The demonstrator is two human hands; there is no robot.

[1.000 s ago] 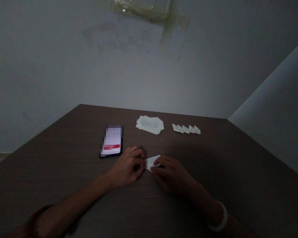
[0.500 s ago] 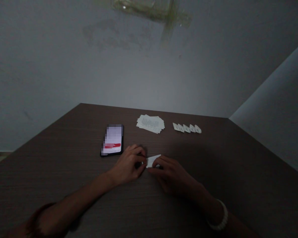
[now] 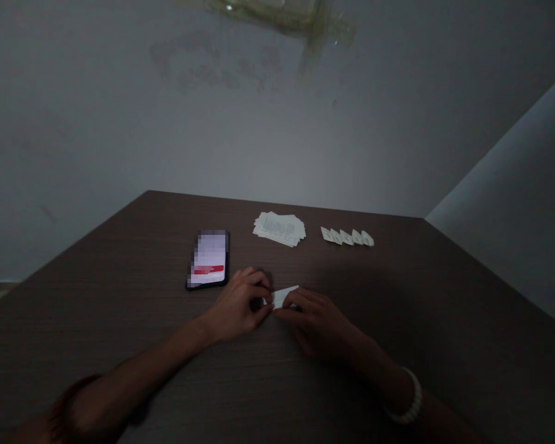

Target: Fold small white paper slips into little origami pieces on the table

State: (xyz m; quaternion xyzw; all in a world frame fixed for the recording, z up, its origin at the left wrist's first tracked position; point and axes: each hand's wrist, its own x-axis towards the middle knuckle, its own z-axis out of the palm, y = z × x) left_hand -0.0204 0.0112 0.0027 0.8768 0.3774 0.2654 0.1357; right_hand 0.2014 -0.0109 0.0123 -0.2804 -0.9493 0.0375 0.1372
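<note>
A small piece of white paper lies low over the table between my two hands. My left hand pinches its left end between thumb and fingers. On the right side, my right hand has its thumb and fingers closed on the same paper and covers part of it. Whether the paper is folded I cannot tell, as the fingers hide its edges. A phone with a lit screen and a red bar lies just beyond my left hand.
A loose stack of printed paper sheets lies toward the back of the brown table. To its right, several small white folded papers stand in an overlapping row. The wall rises behind the table's far edge.
Both hands keep their hold on the paper with almost no movement. The whole view has shifted very slightly, with things appearing a little higher.
</note>
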